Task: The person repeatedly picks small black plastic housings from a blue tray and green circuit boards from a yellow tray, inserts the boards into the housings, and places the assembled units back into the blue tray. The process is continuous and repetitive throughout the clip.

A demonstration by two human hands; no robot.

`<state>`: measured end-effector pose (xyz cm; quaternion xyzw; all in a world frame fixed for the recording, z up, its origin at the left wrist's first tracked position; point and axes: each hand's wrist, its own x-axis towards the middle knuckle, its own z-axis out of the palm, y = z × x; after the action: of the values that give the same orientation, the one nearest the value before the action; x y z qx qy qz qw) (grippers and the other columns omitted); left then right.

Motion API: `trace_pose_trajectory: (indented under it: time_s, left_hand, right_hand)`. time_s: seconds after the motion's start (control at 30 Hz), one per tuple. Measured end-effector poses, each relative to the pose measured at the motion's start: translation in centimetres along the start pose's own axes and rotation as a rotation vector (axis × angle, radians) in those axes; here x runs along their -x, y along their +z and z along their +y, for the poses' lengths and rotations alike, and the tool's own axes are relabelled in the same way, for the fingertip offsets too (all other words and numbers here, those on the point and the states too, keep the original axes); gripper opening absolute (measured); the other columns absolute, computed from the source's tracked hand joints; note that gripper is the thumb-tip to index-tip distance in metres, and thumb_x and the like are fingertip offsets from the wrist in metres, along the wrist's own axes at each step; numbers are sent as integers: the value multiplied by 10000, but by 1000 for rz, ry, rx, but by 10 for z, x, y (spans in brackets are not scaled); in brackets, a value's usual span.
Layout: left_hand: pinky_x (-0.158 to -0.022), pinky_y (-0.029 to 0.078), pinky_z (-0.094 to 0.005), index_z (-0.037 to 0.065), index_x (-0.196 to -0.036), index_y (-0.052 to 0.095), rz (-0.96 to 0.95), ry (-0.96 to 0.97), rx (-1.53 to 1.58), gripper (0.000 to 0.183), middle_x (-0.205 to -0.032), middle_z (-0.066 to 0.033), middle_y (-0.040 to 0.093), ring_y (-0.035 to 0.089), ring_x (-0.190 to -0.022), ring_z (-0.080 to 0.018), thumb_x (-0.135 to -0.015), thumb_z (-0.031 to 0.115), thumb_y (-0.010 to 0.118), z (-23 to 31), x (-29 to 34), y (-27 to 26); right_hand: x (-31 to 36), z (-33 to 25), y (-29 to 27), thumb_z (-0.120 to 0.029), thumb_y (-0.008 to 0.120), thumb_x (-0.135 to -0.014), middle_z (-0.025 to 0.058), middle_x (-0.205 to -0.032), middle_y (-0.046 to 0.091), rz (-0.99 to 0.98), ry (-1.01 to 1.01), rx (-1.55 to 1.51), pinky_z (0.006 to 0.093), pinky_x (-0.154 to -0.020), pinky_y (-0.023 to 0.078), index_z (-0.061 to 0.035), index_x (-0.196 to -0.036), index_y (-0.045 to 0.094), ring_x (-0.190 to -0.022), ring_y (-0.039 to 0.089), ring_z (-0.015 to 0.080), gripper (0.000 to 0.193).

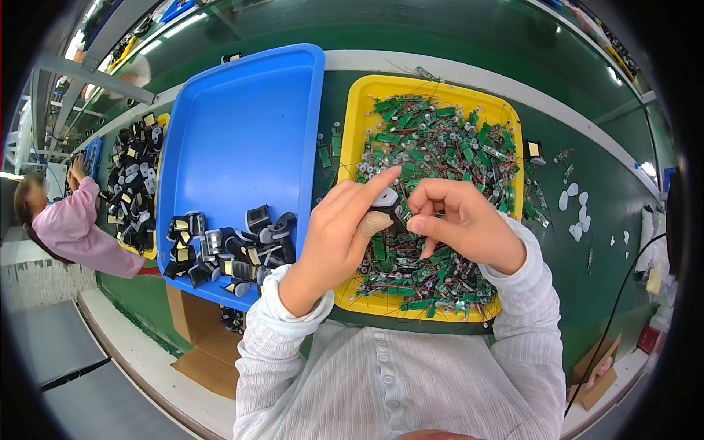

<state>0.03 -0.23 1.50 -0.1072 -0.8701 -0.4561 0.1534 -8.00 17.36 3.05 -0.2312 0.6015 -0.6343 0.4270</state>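
My left hand (pixel 339 229) is closed around a small black plastic housing with a pale grey end (pixel 386 198). A tan bandage or finger cover (pixel 375 223) wraps its thumb. Right beside the housing, my right hand (pixel 463 220) is closed in a pinch; whatever lies between its fingertips is too small and covered to name. Both hands are over a yellow tray (pixel 353 110), heaped with small green circuit boards (pixel 418 117) that have thin red and black wires.
Left of the yellow tray stands a blue tray (pixel 242 125) with several black housings (pixel 220 253) at its near end. Farther left, a co-worker in pink (pixel 88 220) sits near another yellow tray (pixel 163 125) of housings. White oval pieces (pixel 563 200) lie on the green table at right.
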Motion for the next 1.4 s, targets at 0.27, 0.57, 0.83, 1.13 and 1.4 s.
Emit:
trace_pose_trajectory:
  time_s: [0.27, 0.57, 0.83, 1.13, 1.4]
  left_hand:
    - [-628, 412, -344, -4, -1171, 518, 22, 81, -41, 476, -726, -127, 516, 486, -660, -276, -707, 40, 617, 3, -3, -1]
    - [-686, 433, -318, 5, -1234, 473, -41, -87, 87, 483, -867, -135, 561, 532, -773, -240, -764, 53, 574, 4, -1, -4]
    - [-812, 436, -304, 16, -1285, 407, 5, -194, 611, 506, -1204, -143, 509, 540, -1015, -214, -806, 96, 549, 0, 1, 7]
    - [-693, 465, -273, 55, -1256, 466, -47, -201, 399, 497, -1041, -127, 582, 572, -884, -185, -773, 84, 577, 6, 0, -5]
    - [-712, 504, -279, 56, -1226, 502, -39, -318, 592, 515, -1033, -119, 598, 586, -870, -177, -735, 91, 656, 11, -1, -7]
  right_hand:
    - [0, 0, -1, -64, 579, -823, 42, -654, 520, -13, -18, 14, 223, -486, 490, 26, -827, 526, -538, 528, 82, 104]
    - [-2, 4, 3, -43, 591, -806, 49, -682, 536, 44, -24, -19, 232, -482, 465, 8, -807, 518, -546, 537, 83, 89]
    - [3, 2, 21, -29, 632, -742, 98, -697, 510, 301, -445, 653, 292, -511, 420, -13, -793, 532, -589, 563, 201, 114]
    - [4, 1, 21, -19, 602, -785, 53, -708, 512, 222, -271, 238, 240, -527, 479, 7, -838, 546, -607, 561, 116, 81]
    - [5, -1, 17, -40, 590, -807, 31, -751, 542, 160, -134, -8, 224, -539, 507, 19, -854, 555, -634, 528, 69, 83]
